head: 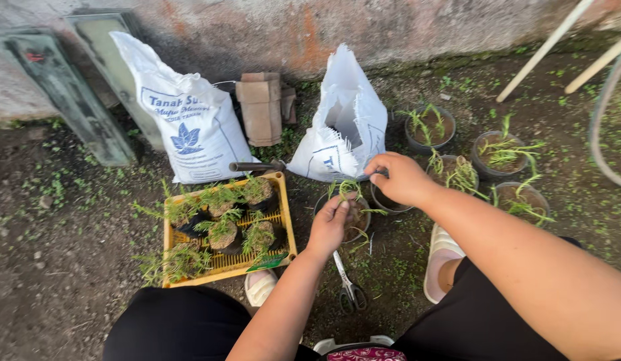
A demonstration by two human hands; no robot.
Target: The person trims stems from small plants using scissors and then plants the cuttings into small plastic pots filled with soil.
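- Black-clad knees [183, 321] are filling the bottom edge of the view, with pale sandals [441, 257] resting on the dirt ground [56, 267] between them.
- Scissors [349, 287] are lying on the soil just below the left hand, blades pointing up toward it.
- Left hand [332, 220] is reaching into a small round pot [354, 217], its fingers pinched together on a thin green seedling [347, 189] that is standing in the pot's soil.
- Right hand [401, 177] is hovering just above and to the right of that pot — its fingers are curled inward, but what they are closing on, if anything, I cannot tell.
- Beside the right hand, an empty dark pot [387, 200] is sitting touching the first one.
- To the left, a yellow crate [284, 220] is holding several clumps of grassy seedlings in black bags.
- Further back, two white sacks are leaning near the wall — a full one [187, 113] and an opened one [347, 124].
- On the right, four planted pots [427, 127] are standing close together on the ground.
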